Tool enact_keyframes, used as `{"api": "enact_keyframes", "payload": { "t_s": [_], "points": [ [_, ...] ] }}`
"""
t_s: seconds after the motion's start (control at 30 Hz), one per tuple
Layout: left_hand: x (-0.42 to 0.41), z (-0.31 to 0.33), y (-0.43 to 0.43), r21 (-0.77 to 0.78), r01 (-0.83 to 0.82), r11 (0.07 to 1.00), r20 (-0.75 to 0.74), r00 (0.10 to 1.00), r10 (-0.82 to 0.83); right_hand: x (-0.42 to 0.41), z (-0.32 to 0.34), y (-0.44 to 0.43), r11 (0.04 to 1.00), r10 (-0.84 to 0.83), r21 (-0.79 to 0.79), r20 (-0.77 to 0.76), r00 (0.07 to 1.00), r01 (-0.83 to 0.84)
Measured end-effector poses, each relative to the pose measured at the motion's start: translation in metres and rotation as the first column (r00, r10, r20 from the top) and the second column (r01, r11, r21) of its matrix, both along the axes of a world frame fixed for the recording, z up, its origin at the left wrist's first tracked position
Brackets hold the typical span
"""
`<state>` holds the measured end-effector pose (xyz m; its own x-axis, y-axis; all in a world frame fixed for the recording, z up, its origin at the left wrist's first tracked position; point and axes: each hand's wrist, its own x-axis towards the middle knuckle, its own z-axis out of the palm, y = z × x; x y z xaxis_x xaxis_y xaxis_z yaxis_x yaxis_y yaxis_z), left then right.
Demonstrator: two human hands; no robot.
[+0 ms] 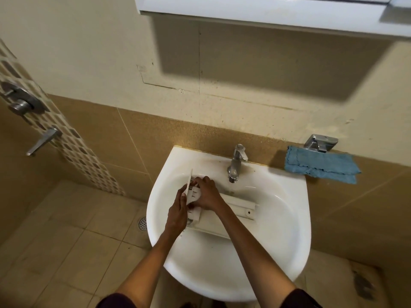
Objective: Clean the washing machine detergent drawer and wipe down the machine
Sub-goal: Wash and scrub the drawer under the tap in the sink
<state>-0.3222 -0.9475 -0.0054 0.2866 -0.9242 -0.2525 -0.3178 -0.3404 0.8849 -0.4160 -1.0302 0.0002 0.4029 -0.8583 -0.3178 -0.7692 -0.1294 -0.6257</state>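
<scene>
White plastic detergent drawer (235, 207) lying in white ceramic basin (278, 230), left hand (176, 213) gripping its front end, right hand (208, 193) curled over same end

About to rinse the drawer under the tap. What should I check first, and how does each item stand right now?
1. Drawer inside the sink: ok.
2. Two-handed grip: ok, left hand and right hand both hold its front end.
3. Water running from the tap: not ok, no stream visible.
4. Drawer under the spout: cannot tell.
5. Cloth ready: ok, on the ledge right of the tap.
6. Residue left in the drawer: cannot tell.
</scene>
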Motion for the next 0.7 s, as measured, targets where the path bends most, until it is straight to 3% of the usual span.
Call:
{"api": "enact_keyframes", "payload": {
  "t_s": [0.13,0.27,0.4,0.47,0.5,0.57,0.63,0.7],
  "points": [
    [-0.002,0.003,0.002,-0.025,0.002,1.000,0.010,1.000,-0.002,0.003,-0.001,0.001,0.961,-0.267,0.008,0.282,0.922,0.276],
    [-0.002,-0.001,0.002,0.005,-0.021,1.000,0.052,0.998,0.021,0.008,-0.002,0.004,0.968,-0.224,-0.078,0.167,0.960,0.240],
    [-0.002,0.002,-0.007,0.125,0.003,0.992,0.069,0.998,-0.012,-0.003,-0.001,0.009,0.960,-0.262,-0.010,0.326,0.908,0.281],
    [-0.002,0.008,-0.019,0.162,0.026,0.986,0.067,0.997,-0.037,-0.016,0.002,0.010,0.891,-0.451,0.201,0.498,0.741,0.408],
    [-0.001,0.010,-0.026,0.174,0.025,0.984,0.064,0.997,-0.037,-0.023,0.003,0.011,0.810,-0.583,0.345,0.549,0.598,0.473],
    [0.000,0.011,-0.043,0.192,0.019,0.981,0.044,0.999,-0.028,-0.039,-0.001,0.009,0.592,-0.801,0.599,0.509,0.315,0.539],
    [0.002,0.006,-0.058,0.211,0.019,0.977,0.007,1.000,-0.021,-0.054,-0.008,0.006,0.434,-0.894,0.719,0.417,0.163,0.544],
    [0.002,-0.001,-0.067,0.244,-0.005,0.970,-0.017,1.000,0.009,-0.065,-0.011,0.004,0.348,-0.928,0.788,0.366,0.068,0.508]
  ]
}}
